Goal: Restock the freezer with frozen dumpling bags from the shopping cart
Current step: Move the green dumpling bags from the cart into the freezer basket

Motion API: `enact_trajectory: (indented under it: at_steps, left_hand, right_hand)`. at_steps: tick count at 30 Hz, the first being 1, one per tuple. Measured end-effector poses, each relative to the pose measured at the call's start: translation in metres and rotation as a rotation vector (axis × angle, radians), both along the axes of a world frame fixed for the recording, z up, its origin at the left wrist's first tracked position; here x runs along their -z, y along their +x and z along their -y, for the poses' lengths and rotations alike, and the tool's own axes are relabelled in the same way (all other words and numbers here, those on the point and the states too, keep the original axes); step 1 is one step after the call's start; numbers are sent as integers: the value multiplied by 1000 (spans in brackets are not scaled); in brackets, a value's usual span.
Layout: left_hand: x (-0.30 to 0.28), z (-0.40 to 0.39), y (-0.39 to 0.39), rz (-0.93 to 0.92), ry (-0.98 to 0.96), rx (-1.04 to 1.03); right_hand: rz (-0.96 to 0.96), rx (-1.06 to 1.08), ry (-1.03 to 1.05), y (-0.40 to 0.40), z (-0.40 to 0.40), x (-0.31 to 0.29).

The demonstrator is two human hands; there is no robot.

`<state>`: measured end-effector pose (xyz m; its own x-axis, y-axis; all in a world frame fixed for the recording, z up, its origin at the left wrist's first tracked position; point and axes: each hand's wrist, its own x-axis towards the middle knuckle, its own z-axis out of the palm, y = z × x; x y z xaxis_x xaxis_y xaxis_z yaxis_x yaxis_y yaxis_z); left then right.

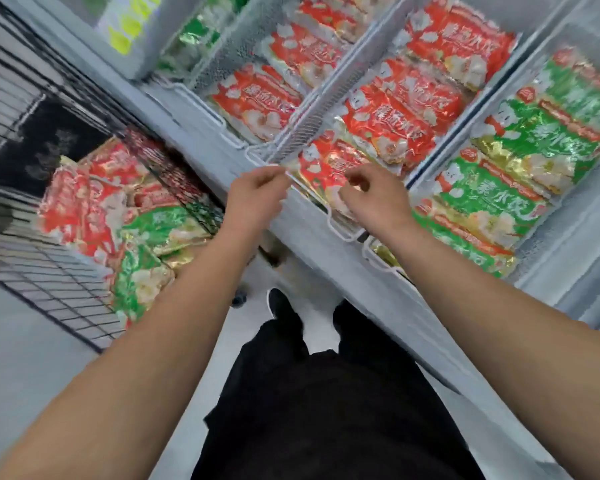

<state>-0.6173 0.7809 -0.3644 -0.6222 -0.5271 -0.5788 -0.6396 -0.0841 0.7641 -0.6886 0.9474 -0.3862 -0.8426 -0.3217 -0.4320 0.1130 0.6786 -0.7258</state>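
Currently, step in hand: both hands are settling a red dumpling bag (329, 168) into the near end of the middle freezer compartment, at the front rim of the freezer (326, 237).
Left hand (257, 190): fingers curled, pinching the bag's near left corner at the white wire divider (298, 129).
Right hand (371, 192): fingers curled over the bag's near right edge; whether they pinch the film or only press on it, I cannot tell, as the view is smeared.
Where the bag sits: its far end is tucked under or against the next red bag (388, 123) in the same row; its near end rides on the front edge, not yet flat.
Risk, slipping out: with the near end propped on the rim, letting go early could let the bag slide forward over the edge toward the floor (250, 341).
Risk, snagging: the corner held by the left hand is touching the divider wire, so a push could catch and tear the film.
Risk, wrong row: green dumpling bags (492, 188) fill the compartment just to the right; a sideways shove could lap red over green.
Risk, crowding: the row looks nearly full, so forcing it may ruck up the bags behind.
Still to stock: the shopping cart (49, 289) on the left holds a pile of red and green bags (118, 220).
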Motion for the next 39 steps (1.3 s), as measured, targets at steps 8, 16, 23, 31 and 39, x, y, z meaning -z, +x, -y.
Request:
enact_trajectory:
  at_steps: [8,16,23,31,39]
  left_hand:
    - [0,122,138,4,-31,-336]
    - [33,230,272,88,-15,-547]
    - [70,275,318,171,60,-620]
    - [108,278,335,233,129,-718]
    - [126,275,324,300,142,-721]
  right_hand:
    - [-85,-378,-30,75,165,-17]
    - [-22,-609,119,163,285,11]
    - [24,-699,264,187,330,47]
    - [203,-637,369,208,377,110]
    - [150,-497,285,192,380,120]
